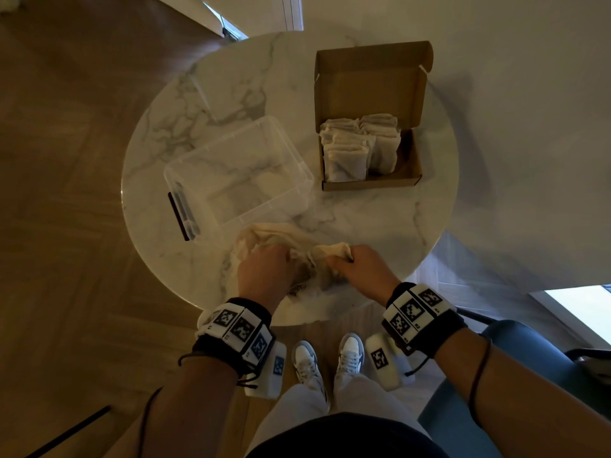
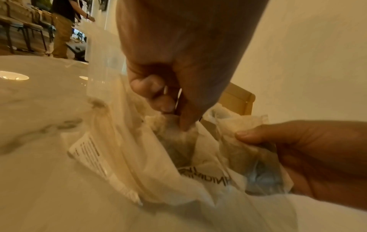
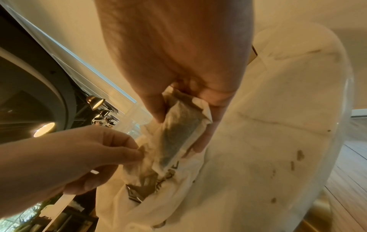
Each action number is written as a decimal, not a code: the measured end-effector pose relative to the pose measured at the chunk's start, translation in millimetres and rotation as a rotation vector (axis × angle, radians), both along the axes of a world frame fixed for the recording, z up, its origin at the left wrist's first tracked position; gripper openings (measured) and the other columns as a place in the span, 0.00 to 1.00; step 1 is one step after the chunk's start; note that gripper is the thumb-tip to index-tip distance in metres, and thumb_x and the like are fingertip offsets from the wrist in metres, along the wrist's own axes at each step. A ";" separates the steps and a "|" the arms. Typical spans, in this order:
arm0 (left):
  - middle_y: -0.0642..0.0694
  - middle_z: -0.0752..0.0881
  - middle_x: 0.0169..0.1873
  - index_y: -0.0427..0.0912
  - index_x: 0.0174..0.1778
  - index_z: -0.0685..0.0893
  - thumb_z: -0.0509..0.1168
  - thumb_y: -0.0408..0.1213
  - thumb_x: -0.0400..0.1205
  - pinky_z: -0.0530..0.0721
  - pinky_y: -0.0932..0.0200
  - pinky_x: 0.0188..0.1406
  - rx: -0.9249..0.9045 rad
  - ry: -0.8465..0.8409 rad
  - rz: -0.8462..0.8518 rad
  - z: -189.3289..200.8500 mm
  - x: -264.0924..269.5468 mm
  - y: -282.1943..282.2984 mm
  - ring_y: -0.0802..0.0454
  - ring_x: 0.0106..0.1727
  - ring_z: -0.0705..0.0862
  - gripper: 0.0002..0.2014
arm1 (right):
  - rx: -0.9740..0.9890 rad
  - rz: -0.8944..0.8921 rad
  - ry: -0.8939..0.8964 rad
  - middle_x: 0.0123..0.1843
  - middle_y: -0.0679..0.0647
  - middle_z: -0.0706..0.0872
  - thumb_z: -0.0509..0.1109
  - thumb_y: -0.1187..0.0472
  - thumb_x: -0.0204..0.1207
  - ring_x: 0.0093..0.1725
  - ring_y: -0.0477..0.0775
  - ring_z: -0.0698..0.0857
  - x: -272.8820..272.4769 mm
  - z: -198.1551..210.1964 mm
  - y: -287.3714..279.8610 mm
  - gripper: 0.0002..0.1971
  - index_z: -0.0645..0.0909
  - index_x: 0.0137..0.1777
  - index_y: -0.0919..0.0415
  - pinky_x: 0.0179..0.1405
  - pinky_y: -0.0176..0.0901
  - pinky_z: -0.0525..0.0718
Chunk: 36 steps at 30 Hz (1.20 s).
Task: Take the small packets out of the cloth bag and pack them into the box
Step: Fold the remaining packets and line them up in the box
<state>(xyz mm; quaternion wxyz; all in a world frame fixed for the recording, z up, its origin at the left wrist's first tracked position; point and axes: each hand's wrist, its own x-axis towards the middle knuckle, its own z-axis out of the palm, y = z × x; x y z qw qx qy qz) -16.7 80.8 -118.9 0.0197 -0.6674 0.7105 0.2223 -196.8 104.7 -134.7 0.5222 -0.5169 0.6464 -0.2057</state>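
A crumpled cream cloth bag (image 1: 264,236) lies near the front edge of the round marble table (image 1: 363,219). My left hand (image 1: 281,259) pinches the bag's cloth (image 2: 158,172) at its mouth. My right hand (image 1: 344,259) grips a small paper packet (image 1: 334,250) with dark filling (image 3: 182,125) between thumb and fingers, just at the bag's opening. The open cardboard box (image 1: 370,185) stands at the far right of the table with several packets (image 1: 357,147) stacked upright in its left part. Printed lettering shows on the bag.
A clear plastic container (image 1: 185,200) with a dark latch stands just beyond the bag, left of the cardboard box. Its clear lid (image 1: 228,90) lies farther back. A blue chair (image 1: 515,352) is at my right, and another person stands far off in the left wrist view.
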 end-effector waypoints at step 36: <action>0.46 0.82 0.52 0.53 0.56 0.88 0.57 0.50 0.81 0.75 0.48 0.56 -0.014 -0.054 -0.275 -13.6 19.5 2.9 0.41 0.58 0.80 0.16 | 0.061 -0.125 0.012 0.43 0.60 0.88 0.66 0.57 0.79 0.43 0.55 0.85 -2.9 9.6 -10.9 0.13 0.87 0.48 0.66 0.45 0.47 0.80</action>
